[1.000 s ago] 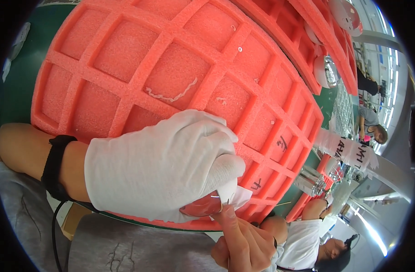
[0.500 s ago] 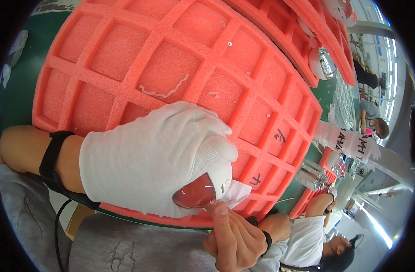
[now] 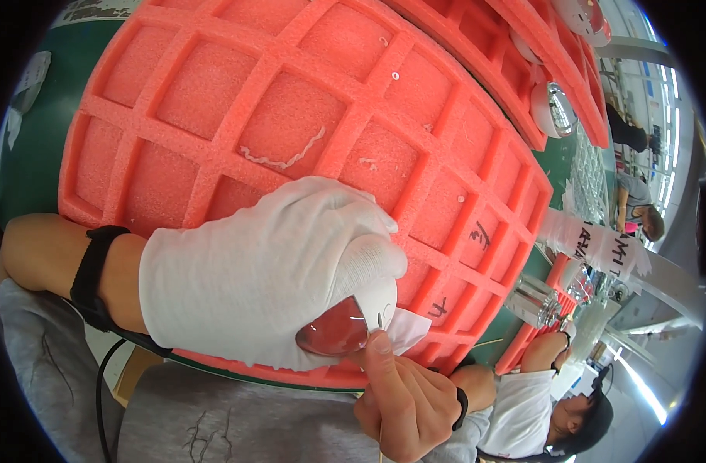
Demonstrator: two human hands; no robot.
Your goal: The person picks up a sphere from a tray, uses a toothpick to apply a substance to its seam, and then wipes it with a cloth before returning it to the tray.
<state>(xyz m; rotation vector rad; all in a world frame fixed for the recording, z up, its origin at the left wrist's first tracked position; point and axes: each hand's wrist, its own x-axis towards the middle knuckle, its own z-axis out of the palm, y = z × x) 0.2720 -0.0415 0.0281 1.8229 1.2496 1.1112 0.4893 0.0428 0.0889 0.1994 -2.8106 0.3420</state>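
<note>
My left hand [image 3: 275, 270], in a white glove, is closed around a small curved part with a white shell [image 3: 378, 299] and a glossy face [image 3: 335, 328] that looks red. My bare right hand [image 3: 411, 401] pinches the lower edge of this part, its thumb lying on the white rim beside a small dark slot. The other fingers are curled in. A thin pale stick [image 3: 380, 449] shows below the right hand; its upper end is hidden. Behind the part, a white cloth or paper corner [image 3: 408, 330] sticks out. Both hands are over the near edge of a red foam tray [image 3: 206, 143].
More red foam trays [image 3: 550, 65] rise at the far right, with a chrome-faced white part [image 3: 555, 109] in one. A clear jar [image 3: 533, 299] stands right of the tray, near a taped post [image 3: 600, 243]. A co-worker [image 3: 530, 409] sits at the right.
My right thumb has shifted up from the glossy face's lower edge onto the white rim. The thin stick now shows below that hand. The left hand keeps its hold.
</note>
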